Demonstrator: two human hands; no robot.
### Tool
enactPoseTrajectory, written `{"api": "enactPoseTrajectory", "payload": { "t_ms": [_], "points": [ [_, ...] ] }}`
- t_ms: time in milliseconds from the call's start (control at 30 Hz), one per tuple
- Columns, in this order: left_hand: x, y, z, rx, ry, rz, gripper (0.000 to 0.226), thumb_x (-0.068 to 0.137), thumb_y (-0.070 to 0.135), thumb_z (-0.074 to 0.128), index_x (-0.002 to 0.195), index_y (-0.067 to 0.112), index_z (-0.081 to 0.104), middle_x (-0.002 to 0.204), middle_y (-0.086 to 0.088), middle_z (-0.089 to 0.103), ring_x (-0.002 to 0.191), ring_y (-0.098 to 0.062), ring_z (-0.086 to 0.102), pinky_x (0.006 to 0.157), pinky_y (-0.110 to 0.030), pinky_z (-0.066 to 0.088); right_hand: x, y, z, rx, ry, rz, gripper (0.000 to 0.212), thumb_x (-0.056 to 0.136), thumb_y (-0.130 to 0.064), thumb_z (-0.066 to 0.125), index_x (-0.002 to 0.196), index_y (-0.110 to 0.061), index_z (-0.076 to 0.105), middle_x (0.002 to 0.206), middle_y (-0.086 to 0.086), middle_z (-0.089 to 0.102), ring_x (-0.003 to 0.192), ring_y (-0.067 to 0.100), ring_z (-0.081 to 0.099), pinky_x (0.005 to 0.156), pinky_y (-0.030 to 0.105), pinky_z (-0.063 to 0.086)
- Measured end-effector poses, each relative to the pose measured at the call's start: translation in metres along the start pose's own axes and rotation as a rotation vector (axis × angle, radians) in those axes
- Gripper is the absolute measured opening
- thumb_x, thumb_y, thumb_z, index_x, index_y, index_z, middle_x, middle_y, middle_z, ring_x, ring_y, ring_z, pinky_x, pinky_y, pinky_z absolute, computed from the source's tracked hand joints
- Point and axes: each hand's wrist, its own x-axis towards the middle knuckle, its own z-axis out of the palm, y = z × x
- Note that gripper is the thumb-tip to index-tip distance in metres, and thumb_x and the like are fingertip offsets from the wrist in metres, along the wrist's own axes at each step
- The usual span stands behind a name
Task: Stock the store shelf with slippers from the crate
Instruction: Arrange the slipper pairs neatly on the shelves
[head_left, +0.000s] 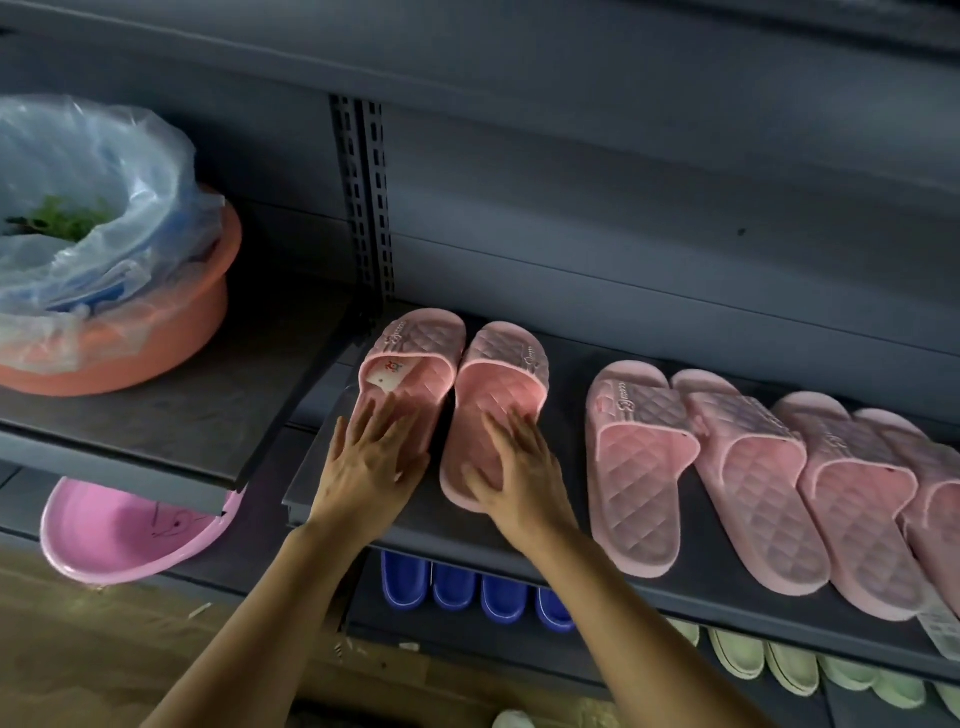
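Pressing flat, the left hand lies with fingers straight and spread on the heel end of a pink quilted rubber slipper, and the right hand lies the same way on the matching pink quilted slipper, with nothing clasped by either hand. The pair sits side by side on the dark grey metal shelf board, toes just right of the slotted grey upright post. Further right of that post, four more pink quilted slippers lie slanted on the same board
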Motion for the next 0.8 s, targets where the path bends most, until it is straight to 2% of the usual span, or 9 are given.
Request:
{"api": "enactPoseTrajectory", "payload": {
  "t_ms": [67,133,267,367,467,533,633,733,800],
  "points": [
    [-0.008,0.011,-0.003,-0.024,0.061,0.002,0.075,0.080,0.055,0.025,0.145,0.018,0.024,0.154,-0.007,0.017,0.144,-0.022,0.006,0.115,-0.041,0.000,-0.015,0.011,-0.015,0.018,0.106,-0.028,0.060,0.091,-0.035,0.054,0.144,-0.021,0.030,0.154,0.003,0.024,0.143,0.020,0.017,0.117,0.038,0.020],
    [-0.016,0.026,-0.006,-0.046,0.103,0.055,0.072,0.083,0.054,0.027,0.143,0.014,0.029,0.152,-0.011,0.025,0.142,-0.026,0.015,0.114,-0.042,0.006,-0.032,0.024,-0.032,0.040,0.204,-0.012,0.052,0.090,-0.027,0.058,0.138,-0.018,0.042,0.146,0.006,0.039,0.137,0.021,0.032,0.114,0.036,0.026],
    [-0.024,0.063,-0.004,-0.085,0.069,0.133,0.057,0.091,0.038,0.043,0.142,0.015,0.032,0.152,-0.009,0.025,0.142,-0.024,0.017,0.113,-0.034,0.007,-0.064,0.060,-0.061,-0.007,0.322,0.019,0.046,0.081,-0.013,0.065,0.125,-0.008,0.055,0.126,0.014,0.058,0.116,0.030,0.055,0.099,0.044,0.045],
    [-0.027,0.094,0.004,-0.100,0.059,0.189,0.065,0.084,0.047,0.029,0.140,0.015,0.037,0.149,-0.010,0.031,0.141,-0.023,0.021,0.114,-0.037,0.014,-0.084,0.088,-0.080,-0.050,0.339,0.083,0.048,0.081,-0.011,0.066,0.127,-0.007,0.053,0.126,0.014,0.057,0.115,0.032,0.055,0.096,0.047,0.047],
    [-0.030,0.123,0.023,-0.131,-0.020,0.211,0.066,0.086,0.050,0.030,0.144,0.018,0.029,0.153,-0.006,0.022,0.143,-0.021,0.016,0.113,-0.029,0.005,-0.098,0.116,-0.094,-0.101,0.379,0.170,0.051,0.078,-0.009,0.069,0.126,-0.006,0.053,0.125,0.016,0.057,0.112,0.036,0.055,0.091,0.049,0.047],
    [-0.030,0.140,0.039,-0.135,-0.037,0.236,0.068,0.085,0.052,0.029,0.144,0.018,0.029,0.153,-0.007,0.021,0.143,-0.023,0.015,0.115,-0.031,0.006,-0.100,0.138,-0.098,-0.139,0.383,0.213,0.054,0.075,-0.008,0.072,0.126,-0.004,0.053,0.125,0.020,0.057,0.110,0.042,0.055,0.090,0.052,0.046],
    [-0.025,0.165,0.064,-0.077,-0.093,0.228,0.065,0.091,0.050,0.036,0.147,0.023,0.018,0.156,-0.002,0.012,0.144,-0.020,0.005,0.116,-0.035,0.001,-0.096,0.165,-0.102,-0.210,0.305,0.251,0.061,0.078,-0.021,0.071,0.134,-0.010,0.047,0.138,0.021,0.045,0.128,0.041,0.041,0.103,0.052,0.036],
    [-0.018,0.185,0.077,0.033,-0.128,0.246,0.076,0.083,0.065,0.021,0.148,0.027,0.009,0.157,0.000,0.005,0.144,-0.019,-0.001,0.116,-0.036,-0.004,-0.090,0.182,-0.102,-0.219,0.241,0.286,0.066,0.081,-0.033,0.067,0.140,-0.017,0.040,0.149,0.019,0.030,0.141,0.037,0.019,0.112,0.050,0.021],
    [-0.012,0.194,0.086,0.084,-0.183,0.237,0.075,0.088,0.062,0.032,0.148,0.028,0.003,0.157,0.001,-0.003,0.144,-0.018,-0.007,0.116,-0.037,-0.007,-0.086,0.187,-0.101,-0.219,0.242,0.274,0.068,0.080,-0.046,0.059,0.139,-0.017,0.041,0.148,0.020,0.032,0.141,0.037,0.019,0.113,0.050,0.020]
  ]
}}
